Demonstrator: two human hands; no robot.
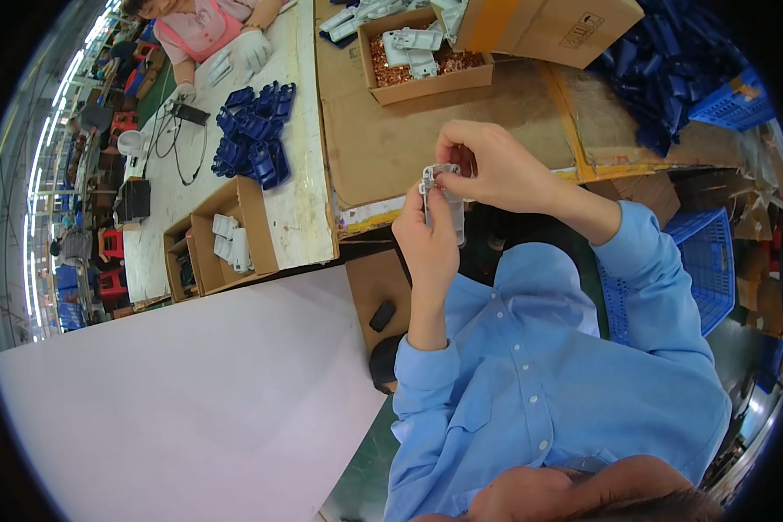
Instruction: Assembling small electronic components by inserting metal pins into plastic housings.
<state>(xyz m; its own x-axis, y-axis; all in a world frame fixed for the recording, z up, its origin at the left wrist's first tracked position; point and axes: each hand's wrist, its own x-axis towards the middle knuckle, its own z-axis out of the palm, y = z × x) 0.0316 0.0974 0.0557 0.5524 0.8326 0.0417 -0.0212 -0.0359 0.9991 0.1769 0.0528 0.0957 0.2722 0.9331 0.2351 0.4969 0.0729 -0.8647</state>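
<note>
A light grey plastic housing (448, 211) is held upright just off the front edge of the cardboard-covered table. My left hand (428, 235) grips it from the left, thumb along its face. My right hand (494, 170) is closed at the housing's top end, thumb and fingertips pinched there. Whether a small part sits between those fingertips is too small to tell. Beyond my hands, a cardboard box (431, 90) holds many small copper-coloured pieces, with grey housings (411, 50) lying on top of them.
A pile of dark blue plastic housings (254, 135) and a cardboard box (261, 228) with grey housings stand on the left table. A co-worker's gloved hands (250, 54) are at the far left. More blue parts (661, 65) and blue crates (709, 261) are on the right.
</note>
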